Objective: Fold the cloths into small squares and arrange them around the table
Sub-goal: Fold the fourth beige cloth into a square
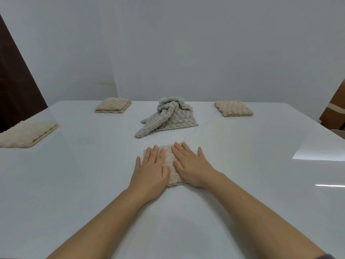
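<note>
Cloth point(169, 155), beige and folded small, lies mid-desk point(74, 174) under the left hand point(151, 174) and right hand point(191, 166), both pressed flat, fingers straight. Beyond it sits a crumpled grey cloth point(168, 117), with a left-edge square point(28, 135), a far-left square point(113, 105) and a far-right square point(233, 108).

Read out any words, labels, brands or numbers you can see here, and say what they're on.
None. No text, label or number shows on the folded beige cloths, the crumpled grey cloth, the white table or the brown object at the right edge.
</note>
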Action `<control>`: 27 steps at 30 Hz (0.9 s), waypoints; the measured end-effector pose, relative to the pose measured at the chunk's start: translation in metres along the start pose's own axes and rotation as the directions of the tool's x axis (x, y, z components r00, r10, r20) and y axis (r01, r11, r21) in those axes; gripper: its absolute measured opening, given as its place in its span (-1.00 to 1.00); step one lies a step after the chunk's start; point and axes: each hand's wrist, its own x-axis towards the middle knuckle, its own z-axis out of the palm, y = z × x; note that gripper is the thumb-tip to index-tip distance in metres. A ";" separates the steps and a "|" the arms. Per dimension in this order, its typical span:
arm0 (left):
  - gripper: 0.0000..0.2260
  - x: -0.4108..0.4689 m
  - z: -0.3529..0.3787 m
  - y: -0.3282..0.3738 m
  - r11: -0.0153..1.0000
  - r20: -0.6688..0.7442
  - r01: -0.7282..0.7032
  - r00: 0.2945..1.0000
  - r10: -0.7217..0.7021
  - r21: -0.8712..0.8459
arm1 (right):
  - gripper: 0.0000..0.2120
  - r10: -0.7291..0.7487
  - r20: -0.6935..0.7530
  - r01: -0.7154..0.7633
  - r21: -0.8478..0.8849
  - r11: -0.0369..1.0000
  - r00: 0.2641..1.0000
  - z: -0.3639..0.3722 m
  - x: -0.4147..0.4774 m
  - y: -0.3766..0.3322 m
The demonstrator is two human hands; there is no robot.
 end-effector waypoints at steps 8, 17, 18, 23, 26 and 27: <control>-0.47 0.001 0.003 0.003 0.999 0.000 0.011 1.000 -0.011 0.031 | -0.46 0.002 -0.017 -0.002 0.019 1.000 1.000 -0.001 -0.002 0.000; -0.41 -0.001 0.002 0.002 0.997 -0.011 -0.025 1.000 0.026 0.078 | -0.46 -0.015 -0.021 0.015 0.011 1.000 1.000 0.000 -0.005 -0.002; -0.44 -0.001 0.003 0.002 0.996 -0.001 -0.026 1.000 0.026 0.082 | -0.46 -0.015 -0.012 0.015 0.002 1.000 1.000 0.001 -0.006 -0.002; -0.47 0.000 0.001 0.000 0.996 0.003 -0.019 1.000 0.019 0.084 | -0.46 -0.018 -0.027 0.018 0.004 1.000 0.999 0.002 -0.005 0.000; -0.47 -0.002 0.004 -0.001 0.995 0.009 -0.022 1.000 0.022 0.096 | -0.46 -0.014 -0.039 0.015 0.010 1.000 0.999 0.006 -0.006 0.001; -0.47 -0.003 0.004 0.000 0.996 0.009 -0.020 1.000 0.020 0.088 | -0.46 -0.012 -0.042 0.013 0.020 1.000 0.999 0.007 -0.007 0.001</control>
